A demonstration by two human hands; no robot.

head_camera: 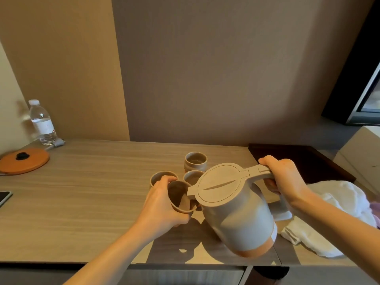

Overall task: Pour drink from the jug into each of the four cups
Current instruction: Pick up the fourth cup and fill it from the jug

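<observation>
My right hand (284, 177) grips the handle of a grey jug (236, 210) with a beige lid and terracotta base, lifted off the table and tilted left. Its spout sits over the rim of a small beige cup (181, 199), which my left hand (162, 204) holds raised and tipped toward the jug. Three more cups stand on the wooden table (82, 192) behind: one at the back (195, 161) with liquid in it, one at the left (159, 177) partly behind my fingers, one in the middle (192, 176) partly hidden by the jug lid.
A water bottle (42, 122) stands at the back left, an orange round lid (22, 161) beside it, and a phone (4, 197) at the left edge. White cloth (329, 202) lies to the right, a dark tray (298, 159) behind it.
</observation>
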